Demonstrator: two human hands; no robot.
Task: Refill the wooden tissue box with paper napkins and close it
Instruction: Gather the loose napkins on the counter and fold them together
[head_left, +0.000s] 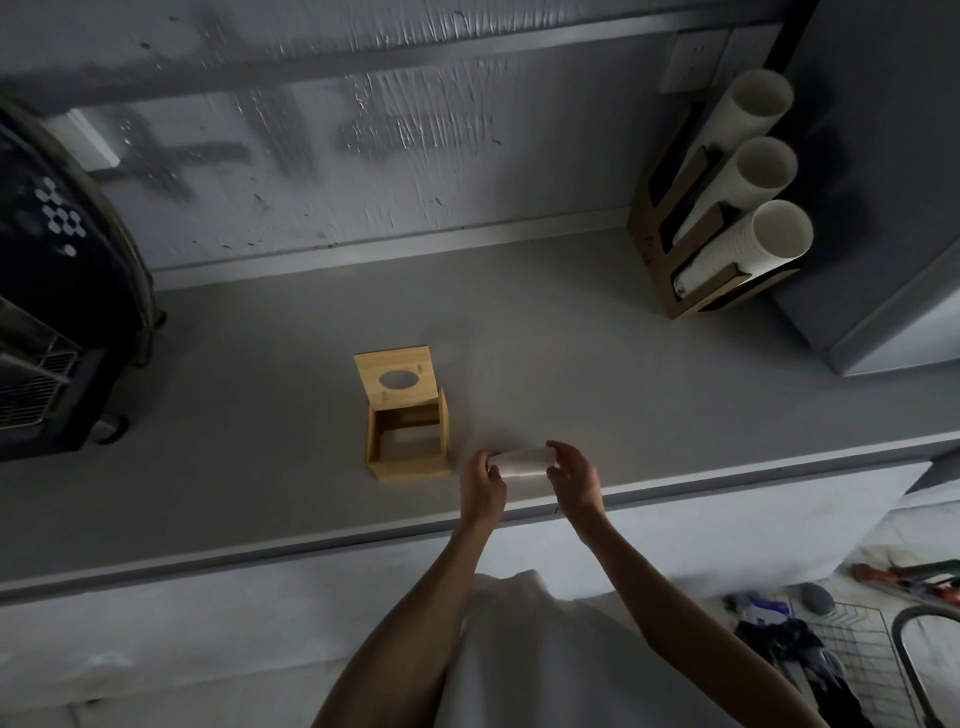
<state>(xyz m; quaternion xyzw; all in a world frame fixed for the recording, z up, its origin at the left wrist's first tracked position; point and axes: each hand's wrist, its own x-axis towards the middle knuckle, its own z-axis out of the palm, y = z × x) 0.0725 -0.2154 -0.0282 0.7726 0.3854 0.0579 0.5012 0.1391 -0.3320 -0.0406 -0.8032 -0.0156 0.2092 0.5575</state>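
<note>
The wooden tissue box (408, 460) stands on the grey counter (260, 415), open at the top and showing a bare inside. Its lid (395, 378), with an oval slot, is tilted up at the far side. Just right of the box, near the counter's front edge, a pack of white paper napkins (522, 461) is held between both hands. My left hand (483, 488) grips its left end and my right hand (574, 475) grips its right end. The pack is a little above the counter, apart from the box.
A wooden cup holder (675, 260) with three stacks of white paper cups (774, 239) stands at the back right, beside a grey cabinet (883, 208). A dark appliance (52, 312) fills the left side. Clutter and a wire rack (857, 654) lie on the floor at lower right.
</note>
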